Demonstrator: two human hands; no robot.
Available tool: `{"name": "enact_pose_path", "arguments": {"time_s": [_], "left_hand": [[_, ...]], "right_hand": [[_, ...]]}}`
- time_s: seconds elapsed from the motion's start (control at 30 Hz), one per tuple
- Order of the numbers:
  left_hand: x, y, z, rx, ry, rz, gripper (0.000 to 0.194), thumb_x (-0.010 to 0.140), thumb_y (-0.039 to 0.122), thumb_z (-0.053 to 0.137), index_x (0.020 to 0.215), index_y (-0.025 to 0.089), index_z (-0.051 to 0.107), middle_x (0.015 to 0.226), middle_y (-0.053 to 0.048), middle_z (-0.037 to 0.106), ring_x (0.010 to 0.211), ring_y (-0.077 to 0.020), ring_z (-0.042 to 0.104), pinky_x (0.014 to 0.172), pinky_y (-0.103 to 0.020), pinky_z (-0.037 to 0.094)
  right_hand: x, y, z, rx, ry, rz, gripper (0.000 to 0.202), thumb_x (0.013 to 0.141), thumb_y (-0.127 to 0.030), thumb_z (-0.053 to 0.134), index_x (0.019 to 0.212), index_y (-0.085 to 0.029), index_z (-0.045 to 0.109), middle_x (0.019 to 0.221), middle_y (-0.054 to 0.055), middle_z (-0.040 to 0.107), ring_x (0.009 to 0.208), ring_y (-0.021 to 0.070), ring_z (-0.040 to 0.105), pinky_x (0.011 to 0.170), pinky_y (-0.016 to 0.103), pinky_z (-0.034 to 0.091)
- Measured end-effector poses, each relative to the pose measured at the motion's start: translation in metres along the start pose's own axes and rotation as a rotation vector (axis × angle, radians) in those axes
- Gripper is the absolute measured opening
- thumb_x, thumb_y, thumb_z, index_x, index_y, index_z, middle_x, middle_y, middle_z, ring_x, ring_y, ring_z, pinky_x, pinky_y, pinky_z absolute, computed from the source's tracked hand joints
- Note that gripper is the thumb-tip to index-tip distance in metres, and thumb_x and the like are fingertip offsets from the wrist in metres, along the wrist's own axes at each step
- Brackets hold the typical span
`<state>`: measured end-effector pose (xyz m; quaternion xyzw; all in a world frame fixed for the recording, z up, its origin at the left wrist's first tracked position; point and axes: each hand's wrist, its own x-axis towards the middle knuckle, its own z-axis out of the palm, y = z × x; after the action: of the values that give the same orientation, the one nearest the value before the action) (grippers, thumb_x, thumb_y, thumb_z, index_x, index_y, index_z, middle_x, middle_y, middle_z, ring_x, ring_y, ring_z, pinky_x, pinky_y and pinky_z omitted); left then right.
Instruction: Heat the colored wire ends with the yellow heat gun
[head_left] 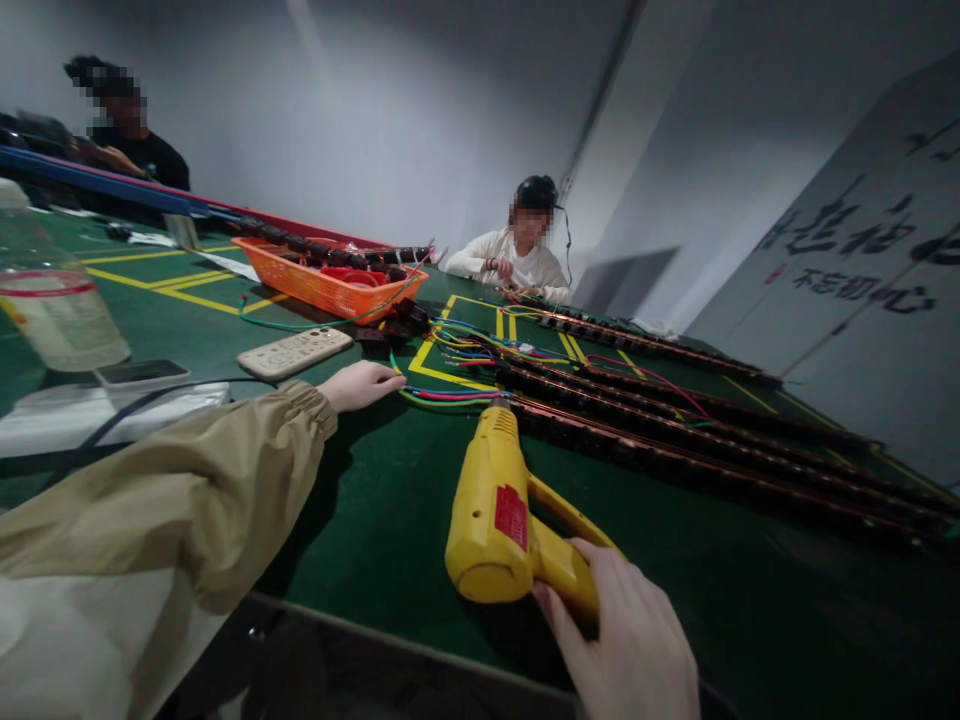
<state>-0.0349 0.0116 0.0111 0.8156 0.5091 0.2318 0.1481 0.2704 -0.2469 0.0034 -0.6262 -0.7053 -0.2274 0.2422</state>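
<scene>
A yellow heat gun [487, 510] with a red label is gripped at its handle by my right hand [630, 630], low in the view. Its nozzle points away from me, over a bundle of coloured wires [457, 397]. My left hand [364, 386] is closed on the left ends of these wires, which are red, blue, green and yellow. The wires lead right to a long dark bar with copper strips [645, 445] on the green table [397, 500]. Several similar bars lie behind it.
An orange basket [330, 285] holding dark parts stands behind my left hand. A beige remote-like object [295, 352], a phone [142, 373] and a bottle [64, 310] are at left. Two people [517, 250] sit beyond the table, one far left.
</scene>
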Motion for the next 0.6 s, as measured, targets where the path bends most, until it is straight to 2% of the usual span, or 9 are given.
{"name": "enact_pose_path", "arguments": {"time_s": [0.1,0.23,0.33,0.4,0.5,0.6], "left_hand": [[-0.003,0.003,-0.003,0.164,-0.020,-0.024,0.051,0.088,0.054,0.033,0.083,0.018,0.068,0.076,-0.006,0.065,0.069,-0.0180,0.055,0.059,-0.026,0.030],[-0.004,0.004,-0.006,0.213,0.019,-0.007,0.046,0.090,0.050,0.033,0.079,0.019,0.065,0.072,-0.005,0.062,0.064,-0.0163,0.052,0.057,-0.026,0.028],[-0.004,-0.001,-0.010,0.320,0.093,0.057,0.038,0.090,0.043,0.036,0.080,0.018,0.064,0.079,-0.006,0.062,0.071,-0.0171,0.052,0.062,-0.027,0.030],[-0.004,-0.007,-0.017,0.415,0.153,0.049,0.033,0.090,0.037,0.038,0.084,0.017,0.063,0.089,-0.008,0.061,0.081,-0.0188,0.052,0.070,-0.028,0.033],[-0.008,-0.018,-0.032,0.500,0.280,-0.081,0.029,0.087,0.037,0.043,0.096,0.016,0.062,0.105,-0.012,0.056,0.098,-0.0245,0.049,0.082,-0.033,0.034],[-0.011,-0.030,-0.042,0.512,0.314,-0.322,0.052,0.081,0.050,0.051,0.114,0.010,0.054,0.117,-0.020,0.050,0.109,-0.0325,0.043,0.089,-0.042,0.034]], "right_hand": [[-0.002,-0.007,0.001,-0.005,-0.015,-0.031,0.041,0.085,-0.057,0.046,0.101,-0.019,0.054,0.082,0.004,0.061,0.072,0.0199,0.056,0.063,0.032,0.041],[-0.004,-0.015,0.006,-0.005,0.003,-0.066,0.043,0.083,-0.056,0.051,0.103,-0.018,0.053,0.086,0.005,0.061,0.075,0.0205,0.056,0.069,0.034,0.040],[-0.003,-0.022,0.008,0.010,0.024,-0.110,0.046,0.082,-0.056,0.052,0.105,-0.016,0.053,0.088,0.006,0.061,0.077,0.0206,0.056,0.072,0.034,0.039],[-0.001,-0.027,0.009,0.023,0.032,-0.131,0.046,0.082,-0.056,0.052,0.105,-0.016,0.053,0.088,0.006,0.062,0.077,0.0211,0.056,0.072,0.034,0.039],[0.001,-0.036,0.010,0.048,0.037,-0.118,0.046,0.083,-0.057,0.049,0.105,-0.016,0.053,0.089,0.008,0.061,0.078,0.0222,0.055,0.072,0.036,0.039],[0.004,-0.045,0.012,0.099,0.014,-0.135,0.047,0.081,-0.055,0.053,0.106,-0.015,0.052,0.090,0.008,0.061,0.078,0.0220,0.055,0.072,0.036,0.040]]}}
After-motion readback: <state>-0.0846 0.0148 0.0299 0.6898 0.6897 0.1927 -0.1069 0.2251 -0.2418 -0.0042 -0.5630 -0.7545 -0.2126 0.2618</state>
